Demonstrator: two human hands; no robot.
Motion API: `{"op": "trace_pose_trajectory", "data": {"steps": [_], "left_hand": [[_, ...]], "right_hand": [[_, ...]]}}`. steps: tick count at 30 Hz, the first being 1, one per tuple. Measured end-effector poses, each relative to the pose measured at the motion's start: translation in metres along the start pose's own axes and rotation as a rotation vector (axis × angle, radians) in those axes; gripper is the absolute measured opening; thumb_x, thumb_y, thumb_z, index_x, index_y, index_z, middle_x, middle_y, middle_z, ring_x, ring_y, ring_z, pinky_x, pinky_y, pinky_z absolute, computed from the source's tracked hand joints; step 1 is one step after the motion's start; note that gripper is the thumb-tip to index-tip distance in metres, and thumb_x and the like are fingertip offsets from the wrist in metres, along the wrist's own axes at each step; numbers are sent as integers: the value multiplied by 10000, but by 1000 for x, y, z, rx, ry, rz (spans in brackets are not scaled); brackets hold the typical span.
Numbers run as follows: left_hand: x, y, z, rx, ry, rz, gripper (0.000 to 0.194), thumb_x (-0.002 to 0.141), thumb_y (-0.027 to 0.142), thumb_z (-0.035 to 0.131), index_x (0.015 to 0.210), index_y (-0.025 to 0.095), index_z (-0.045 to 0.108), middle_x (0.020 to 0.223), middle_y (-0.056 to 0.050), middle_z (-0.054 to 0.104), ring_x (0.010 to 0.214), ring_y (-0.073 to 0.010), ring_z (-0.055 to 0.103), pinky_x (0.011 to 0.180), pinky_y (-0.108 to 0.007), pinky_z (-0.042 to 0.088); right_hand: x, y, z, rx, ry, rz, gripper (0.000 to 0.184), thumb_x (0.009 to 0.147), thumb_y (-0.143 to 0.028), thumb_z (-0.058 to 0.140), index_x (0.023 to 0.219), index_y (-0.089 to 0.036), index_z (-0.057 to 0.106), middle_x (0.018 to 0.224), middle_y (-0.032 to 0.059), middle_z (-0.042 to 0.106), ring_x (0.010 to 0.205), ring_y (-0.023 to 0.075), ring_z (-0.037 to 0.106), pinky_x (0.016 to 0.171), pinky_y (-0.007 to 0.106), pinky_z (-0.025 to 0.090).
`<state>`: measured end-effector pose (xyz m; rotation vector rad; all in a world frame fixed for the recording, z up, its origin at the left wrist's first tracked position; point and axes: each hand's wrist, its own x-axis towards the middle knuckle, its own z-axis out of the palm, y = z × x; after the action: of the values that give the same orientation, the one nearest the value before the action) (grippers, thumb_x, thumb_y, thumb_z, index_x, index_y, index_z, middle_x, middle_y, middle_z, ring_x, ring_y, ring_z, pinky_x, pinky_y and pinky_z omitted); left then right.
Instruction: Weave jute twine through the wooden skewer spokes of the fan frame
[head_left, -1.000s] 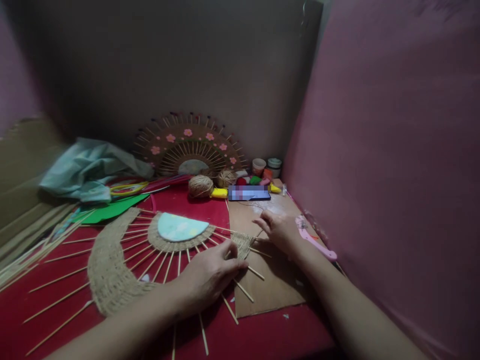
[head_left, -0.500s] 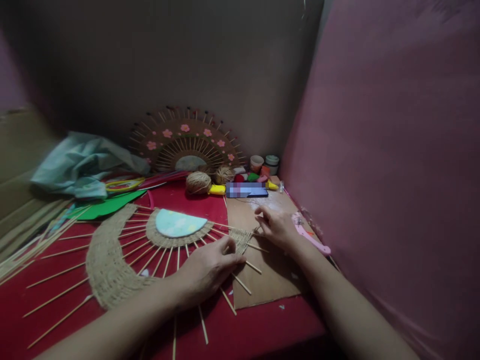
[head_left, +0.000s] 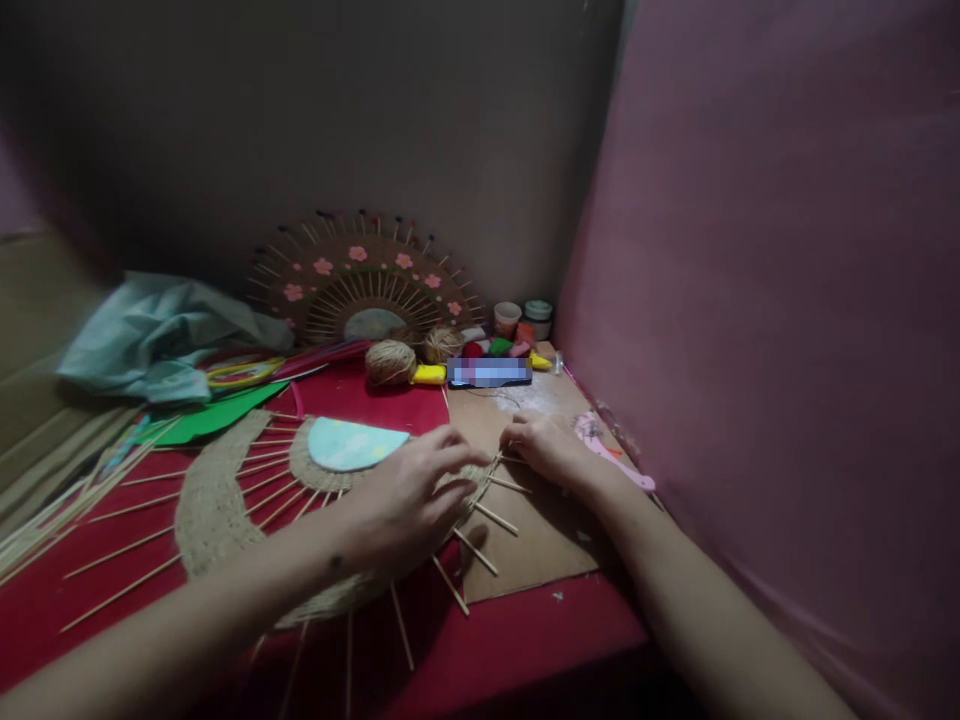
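Observation:
A half-round woven fan (head_left: pixel 217 500) of thin sticks and twine lies in front of me, with a pale blue half-disc (head_left: pixel 352 445) at its centre. My left hand (head_left: pixel 420 490) hovers over the fan's right side, fingers stretched and apart, hiding part of the sticks and weave. At the right end of the woven band, my right hand (head_left: pixel 544 445) pinches the brown twine beside the last sticks. Only a thin stretch of that twine shows behind the fingers.
A brown board (head_left: pixel 517 560) lies under the fan's right end. Behind it are a phone (head_left: pixel 489 372), twine balls (head_left: pixel 390 362), a cup (head_left: pixel 507 319) and a lidded jar (head_left: pixel 538 318). A flowered fan (head_left: pixel 360 265) leans on the wall; a pink-handled tool (head_left: pixel 626 472) lies right.
My left hand has lifted off the weave, its fingers opening out. My right hand's fingers have closed in at the weave's end. The view has shifted slightly.

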<state>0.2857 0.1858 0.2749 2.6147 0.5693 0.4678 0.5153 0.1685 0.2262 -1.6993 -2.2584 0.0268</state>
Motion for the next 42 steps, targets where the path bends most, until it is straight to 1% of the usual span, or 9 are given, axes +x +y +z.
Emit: {"op": "trace_pose_trajectory", "data": {"steps": [4, 7, 10, 14, 21, 26, 30, 38, 42], "left_hand": [[38, -17, 8, 220, -12, -60, 213, 842, 295, 507, 980, 173, 613, 1011, -90, 560, 956, -231, 504, 838, -398, 405], [58, -33, 23, 255, -142, -115, 279, 795, 383, 557, 972, 172, 606, 1002, -93, 580, 952, -260, 506, 796, -396, 397], [65, -34, 28, 245, -232, -103, 209, 806, 351, 534, 886, 181, 627, 913, -66, 626, 891, -239, 535, 750, -349, 381], [69, -29, 25, 173, -254, -165, 224, 798, 364, 525, 841, 182, 647, 821, -38, 650, 773, -198, 564, 651, -280, 356], [76, -41, 18, -94, -267, -175, 215, 746, 364, 573, 750, 161, 645, 642, 19, 535, 640, -126, 491, 553, -215, 308], [71, -31, -2, -283, -208, -171, 225, 737, 358, 575, 705, 138, 607, 616, 37, 475, 594, -98, 421, 538, -204, 301], [67, -23, -14, -463, -105, -203, 282, 719, 338, 597, 932, 159, 640, 660, 40, 507, 586, -96, 426, 537, -203, 316], [69, -31, -12, -349, 78, -210, 237, 698, 318, 607, 844, 171, 719, 685, 10, 602, 667, -133, 520, 623, -229, 387], [71, -38, -8, -300, 109, -205, 242, 706, 328, 595, 844, 180, 728, 715, 0, 634, 688, -144, 544, 623, -230, 400]], "right_hand": [[0, -4, 0, -35, 11, 12, 192, 828, -152, 520, 850, -218, 698, 839, 37, 615, 748, 152, 538, 633, 247, 349], [1, -6, 0, -41, 22, 19, 183, 833, -171, 516, 821, -205, 695, 819, 41, 603, 735, 154, 521, 627, 254, 341], [2, -7, 0, -27, 25, 22, 186, 833, -179, 513, 775, -195, 689, 823, 44, 591, 723, 148, 507, 626, 254, 344], [2, -8, -1, 29, 23, 13, 180, 825, -154, 523, 766, -193, 689, 853, 38, 605, 727, 129, 524, 639, 233, 365], [0, 0, -15, 193, 77, 96, 164, 782, -85, 568, 812, -174, 702, 798, 32, 686, 728, 132, 591, 672, 234, 406], [2, 4, -23, 444, 44, 168, 100, 774, -167, 618, 802, -163, 714, 736, 11, 703, 690, 125, 612, 659, 220, 438], [2, -1, -28, 611, 76, 226, 160, 768, -247, 634, 849, -146, 728, 753, 26, 708, 695, 142, 609, 647, 237, 442], [-4, -4, -40, 379, 7, 124, 178, 808, -228, 596, 897, -187, 744, 850, 46, 669, 744, 141, 588, 707, 263, 424], [-10, -3, -51, 300, -159, 63, 234, 841, -246, 567, 1021, -224, 714, 1017, 62, 639, 877, 158, 582, 800, 282, 419]]}}
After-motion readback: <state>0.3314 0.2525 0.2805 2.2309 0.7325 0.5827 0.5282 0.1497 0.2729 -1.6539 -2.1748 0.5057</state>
